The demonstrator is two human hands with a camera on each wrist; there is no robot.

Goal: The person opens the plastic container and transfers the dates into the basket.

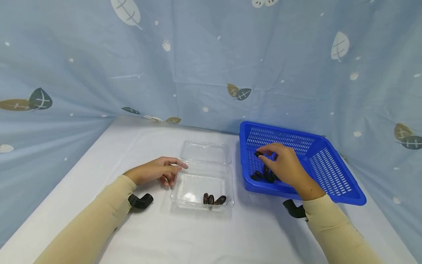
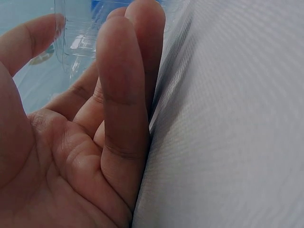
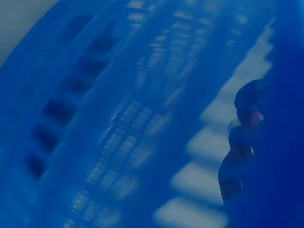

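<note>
In the head view my right hand (image 1: 286, 165) reaches into the blue plastic basket (image 1: 245, 179), pinching a dark brown, wrinkled date (image 1: 258, 154) between thumb and fingertips. Below that hand, several more dates (image 1: 266, 174) lie on the basket floor. A clear plastic clamshell box (image 1: 202, 183) stands with its lid (image 1: 206, 152) folded back. Three dates (image 1: 211, 200) line its near right side. At the box's left edge rests my left hand (image 1: 156, 171), its fingers loosely bent and its fingertips by the rim. The left wrist view shows that palm (image 2: 71, 156) holding nothing.
A white cloth (image 1: 148, 234) covers the table. Behind it hangs a blue curtain (image 1: 197, 66) with a leaf print. The basket's slotted wall fills most of the right wrist view and hides much of the right hand.
</note>
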